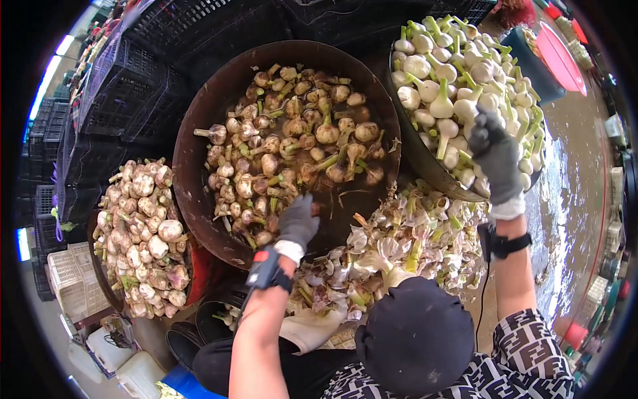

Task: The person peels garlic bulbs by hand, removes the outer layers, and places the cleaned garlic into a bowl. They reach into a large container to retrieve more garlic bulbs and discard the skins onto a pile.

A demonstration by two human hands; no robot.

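My left hand [299,221], in a grey glove, reaches over the near edge of a big brown basin [189,193]. Its fingers bend round a small reddish-brown garlic bulb [316,209], only partly visible. Unpeeled garlic bulbs [292,126] with cut stems lie in the basin's murky water. My right hand [493,149], in a dark wet glove, is over a dark tub [419,159] heaped with clean white garlic bulbs [442,100]. Its fingers are apart and slightly bent over the heap, and I make out nothing in them. Both wrists carry strapped devices.
Loose garlic skins and stem scraps [412,233] pile up between basin and tub. A heap of dirty garlic [143,233] stands at left. Black crates [126,86] are stacked behind. A capped head [415,336] shows low in view. Wet floor [571,199] extends along the right.
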